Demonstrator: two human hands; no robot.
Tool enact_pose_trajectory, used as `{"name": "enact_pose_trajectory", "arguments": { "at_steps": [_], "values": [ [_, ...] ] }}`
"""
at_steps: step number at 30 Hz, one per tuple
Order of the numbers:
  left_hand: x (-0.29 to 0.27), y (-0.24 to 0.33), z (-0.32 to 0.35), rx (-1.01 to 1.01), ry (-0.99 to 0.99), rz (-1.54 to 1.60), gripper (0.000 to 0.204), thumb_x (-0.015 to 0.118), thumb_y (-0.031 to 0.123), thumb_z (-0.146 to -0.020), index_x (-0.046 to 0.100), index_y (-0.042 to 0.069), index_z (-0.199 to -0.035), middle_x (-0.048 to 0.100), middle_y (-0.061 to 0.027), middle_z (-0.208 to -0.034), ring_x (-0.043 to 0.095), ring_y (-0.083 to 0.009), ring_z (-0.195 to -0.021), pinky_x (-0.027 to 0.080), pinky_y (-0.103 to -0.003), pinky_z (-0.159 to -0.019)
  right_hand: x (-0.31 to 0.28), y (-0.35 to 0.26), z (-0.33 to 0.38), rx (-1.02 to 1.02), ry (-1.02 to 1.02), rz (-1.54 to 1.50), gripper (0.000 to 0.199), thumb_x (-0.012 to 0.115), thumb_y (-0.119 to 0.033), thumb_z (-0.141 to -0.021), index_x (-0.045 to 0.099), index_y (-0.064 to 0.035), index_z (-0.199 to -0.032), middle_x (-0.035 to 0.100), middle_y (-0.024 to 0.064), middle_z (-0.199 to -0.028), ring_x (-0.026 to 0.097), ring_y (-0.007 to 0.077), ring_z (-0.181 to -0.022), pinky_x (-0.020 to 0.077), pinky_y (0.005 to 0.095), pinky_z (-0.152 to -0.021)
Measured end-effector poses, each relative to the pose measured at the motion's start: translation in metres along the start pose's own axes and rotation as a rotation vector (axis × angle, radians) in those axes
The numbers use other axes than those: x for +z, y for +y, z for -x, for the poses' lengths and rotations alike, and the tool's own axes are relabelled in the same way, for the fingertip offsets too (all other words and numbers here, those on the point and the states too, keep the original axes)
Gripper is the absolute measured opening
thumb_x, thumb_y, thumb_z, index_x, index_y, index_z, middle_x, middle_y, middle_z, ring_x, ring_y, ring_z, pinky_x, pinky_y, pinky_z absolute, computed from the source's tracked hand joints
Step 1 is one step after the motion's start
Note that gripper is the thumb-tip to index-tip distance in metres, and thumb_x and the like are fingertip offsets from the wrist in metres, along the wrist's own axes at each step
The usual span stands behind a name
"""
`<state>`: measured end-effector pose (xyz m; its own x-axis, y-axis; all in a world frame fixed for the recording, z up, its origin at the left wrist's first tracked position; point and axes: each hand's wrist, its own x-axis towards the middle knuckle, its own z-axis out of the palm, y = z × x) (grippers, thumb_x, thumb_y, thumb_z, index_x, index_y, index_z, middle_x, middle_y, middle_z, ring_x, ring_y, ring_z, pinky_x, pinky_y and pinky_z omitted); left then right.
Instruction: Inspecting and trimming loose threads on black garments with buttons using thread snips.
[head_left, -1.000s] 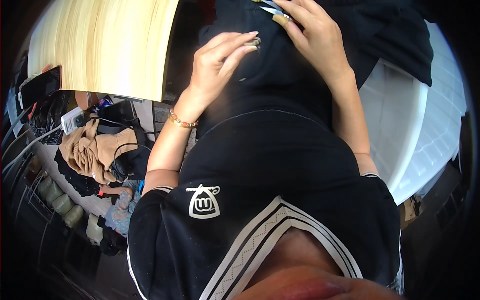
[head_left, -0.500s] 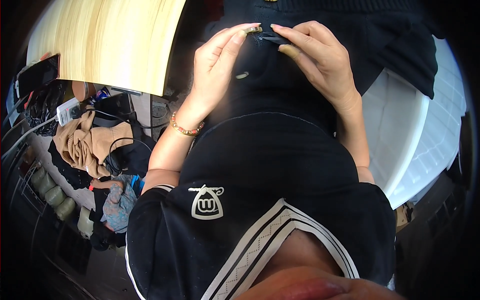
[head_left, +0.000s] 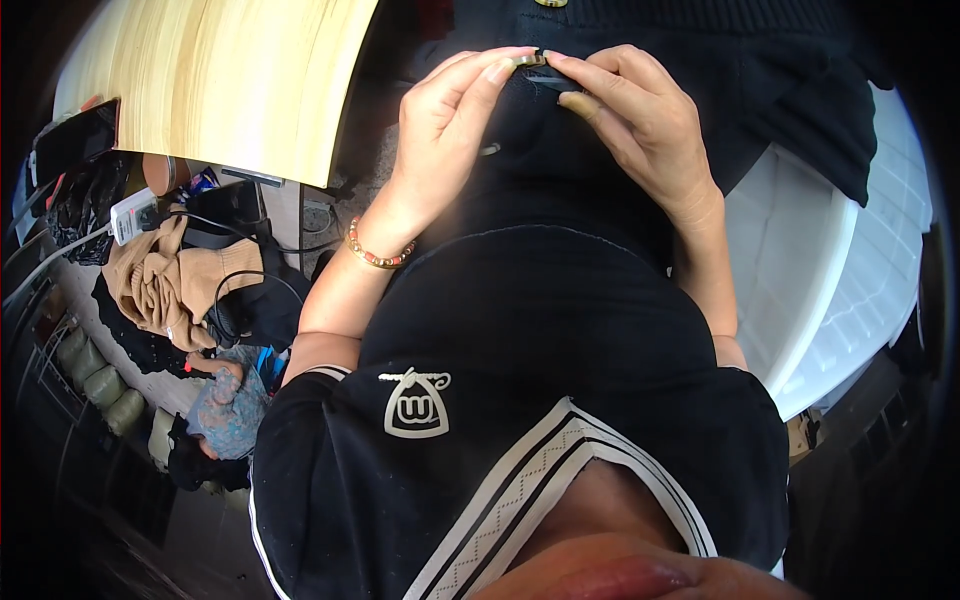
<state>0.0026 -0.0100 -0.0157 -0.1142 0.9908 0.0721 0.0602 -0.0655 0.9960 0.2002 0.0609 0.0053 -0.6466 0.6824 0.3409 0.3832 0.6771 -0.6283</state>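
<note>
A dark navy knitted garment (head_left: 640, 130) with a ribbed edge is spread over my lap. My left hand (head_left: 445, 125) pinches a small gold-rimmed button (head_left: 529, 61) between thumb and fingertips, close against the knit. Beside it, the fingers of my right hand (head_left: 640, 130) are closed around a small, dark, pointed blade-like tool (head_left: 548, 82), mostly hidden by the fingers. The tool's tip is just below the button; whether they touch, I cannot tell. Another gold button (head_left: 551, 3) shows at the top edge. A pale oval button-like piece (head_left: 489, 149) lies near my left wrist.
At the upper left stands a wood-grain table (head_left: 230, 80), with a dark phone (head_left: 80, 150) by its edge. Below are a white plug adapter (head_left: 133, 218), cables and tan knitwear (head_left: 160, 275). A person in patterned clothes (head_left: 228, 415) is further down. White panel (head_left: 790, 270) at right.
My left hand and the button have shifted slightly right, nearer to the right fingertips. The garment has moved down a little, showing more of the top button. My right hand has barely moved.
</note>
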Motion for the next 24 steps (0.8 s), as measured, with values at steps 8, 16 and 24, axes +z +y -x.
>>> {"name": "enact_pose_trajectory", "arguments": {
  "at_steps": [8, 16, 24],
  "values": [
    [0.0014, -0.0007, -0.0007, 0.004, 0.007, 0.004, 0.023, 0.056, 0.014, -0.099, 0.070, 0.001, -0.113, 0.065, -0.0047, -0.089, 0.057, -0.0067, -0.077, 0.046, -0.021, -0.072, -0.0008, 0.0002, -0.0009, 0.009, -0.011, 0.004, 0.031, 0.074, -0.016, -0.082, 0.071, -0.0142, -0.113, 0.061, 0.0010, -0.084, 0.058, 0.0159, -0.072, 0.0492, 0.0275, -0.059],
    [0.0023, -0.0017, -0.0021, 0.028, 0.001, -0.056, 0.023, 0.056, 0.013, -0.099, 0.070, 0.001, -0.112, 0.067, -0.0074, -0.090, 0.061, -0.0107, -0.080, 0.047, -0.023, -0.074, -0.0027, -0.0010, -0.0017, 0.001, -0.025, 0.035, 0.030, 0.073, -0.016, -0.083, 0.071, -0.0143, -0.113, 0.060, 0.0011, -0.083, 0.058, 0.0160, -0.072, 0.0492, 0.0270, -0.059],
    [0.0016, -0.0026, -0.0021, 0.032, -0.015, -0.059, 0.023, 0.056, 0.014, -0.099, 0.070, 0.001, -0.112, 0.067, -0.0072, -0.091, 0.061, -0.0107, -0.081, 0.047, -0.023, -0.074, -0.0075, -0.0025, -0.0035, 0.030, -0.076, 0.039, 0.028, 0.072, -0.015, -0.084, 0.071, -0.0140, -0.112, 0.060, 0.0008, -0.083, 0.058, 0.0166, -0.072, 0.0495, 0.0272, -0.060]
  ]
}}
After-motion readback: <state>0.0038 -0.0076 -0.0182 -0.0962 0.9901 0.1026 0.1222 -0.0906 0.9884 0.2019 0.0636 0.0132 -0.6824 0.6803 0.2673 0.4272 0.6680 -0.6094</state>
